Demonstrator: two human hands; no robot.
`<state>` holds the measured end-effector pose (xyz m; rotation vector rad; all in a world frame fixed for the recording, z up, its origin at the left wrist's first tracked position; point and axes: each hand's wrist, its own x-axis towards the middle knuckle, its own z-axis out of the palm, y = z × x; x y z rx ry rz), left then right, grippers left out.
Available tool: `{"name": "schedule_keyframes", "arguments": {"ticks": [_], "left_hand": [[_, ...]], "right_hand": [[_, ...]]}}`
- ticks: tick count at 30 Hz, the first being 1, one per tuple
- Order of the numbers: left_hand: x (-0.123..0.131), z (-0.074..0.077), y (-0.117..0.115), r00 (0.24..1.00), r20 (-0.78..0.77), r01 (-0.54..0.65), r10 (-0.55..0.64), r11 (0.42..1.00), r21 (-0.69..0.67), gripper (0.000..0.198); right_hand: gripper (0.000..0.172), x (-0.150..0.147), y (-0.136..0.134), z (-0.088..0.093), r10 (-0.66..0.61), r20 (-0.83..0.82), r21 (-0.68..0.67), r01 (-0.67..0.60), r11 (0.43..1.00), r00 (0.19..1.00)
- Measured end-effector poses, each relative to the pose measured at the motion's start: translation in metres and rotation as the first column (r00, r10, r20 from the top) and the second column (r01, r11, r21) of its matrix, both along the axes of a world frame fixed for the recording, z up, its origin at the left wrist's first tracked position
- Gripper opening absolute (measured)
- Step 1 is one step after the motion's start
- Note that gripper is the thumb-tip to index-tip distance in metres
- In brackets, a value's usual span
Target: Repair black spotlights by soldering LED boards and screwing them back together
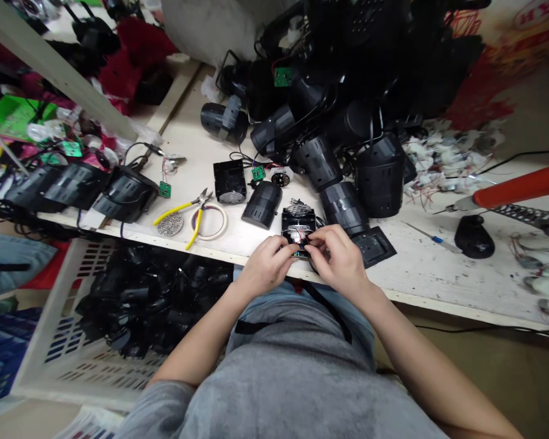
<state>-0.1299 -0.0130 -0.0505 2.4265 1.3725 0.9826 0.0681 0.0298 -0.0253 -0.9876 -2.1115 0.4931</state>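
Observation:
Both my hands meet at the front edge of the white workbench (421, 274). My left hand (268, 262) and my right hand (336, 256) are closed on a small black lamp module (298, 228) with red wires and a green board at its near end. Fingertips of both hands pinch at the wires. A black cylinder housing (262, 204) lies just left of the module, a flat black square plate (375, 245) just right of it.
A heap of black lamp housings (348, 122) fills the bench behind. Yellow-handled cutters (190, 213), a tape ring (209, 221) and a metal disc (169, 224) lie left. An orange-handled soldering iron (516, 189) and blue screwdriver (432, 239) lie right. A white crate (41, 341) of black parts stands below left.

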Motion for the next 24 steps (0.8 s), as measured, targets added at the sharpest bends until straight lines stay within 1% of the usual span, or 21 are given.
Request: {"name": "schedule_keyframes", "arguments": {"ticks": [2, 4, 9, 12, 17, 21, 24], "left_hand": [[0.0, 0.0, 0.001, 1.0, -0.001, 0.005, -0.005, 1.0, 0.006, 0.021], [0.0, 0.0, 0.002, 1.0, -0.008, 0.009, -0.009, 1.0, 0.008, 0.02], [-0.001, 0.0, 0.002, 1.0, 0.027, 0.016, -0.015, 1.0, -0.015, 0.02], [-0.001, -0.001, 0.001, 0.999, 0.047, 0.006, -0.005, 1.0, -0.01, 0.019], [0.0, -0.001, 0.0, 0.999, 0.046, -0.002, 0.001, 1.0, 0.011, 0.013], [0.0, 0.004, 0.0, 0.999, 0.027, 0.02, -0.019, 0.999, -0.039, 0.011], [0.0, 0.008, 0.001, 0.999, 0.031, 0.037, -0.035, 0.997, -0.069, 0.01]], "right_hand": [[0.02, -0.001, 0.001, -0.002, -0.014, -0.012, -0.066, 0.014, 0.998, 1.0], [0.024, -0.002, 0.002, -0.003, -0.006, 0.002, -0.094, 0.006, 0.996, 1.0], [0.013, -0.007, 0.003, -0.001, 0.006, 0.06, -0.001, -0.006, 1.0, 0.998], [0.015, -0.007, 0.003, 0.0, 0.034, 0.099, 0.031, -0.037, 0.999, 0.994], [0.014, -0.006, 0.003, 0.001, 0.058, 0.095, 0.018, -0.06, 0.998, 0.994], [0.01, -0.008, 0.003, 0.005, 0.048, 0.088, 0.011, -0.049, 0.999, 0.995], [0.01, -0.009, 0.003, 0.007, 0.046, 0.139, -0.001, -0.046, 0.999, 0.989]]}}
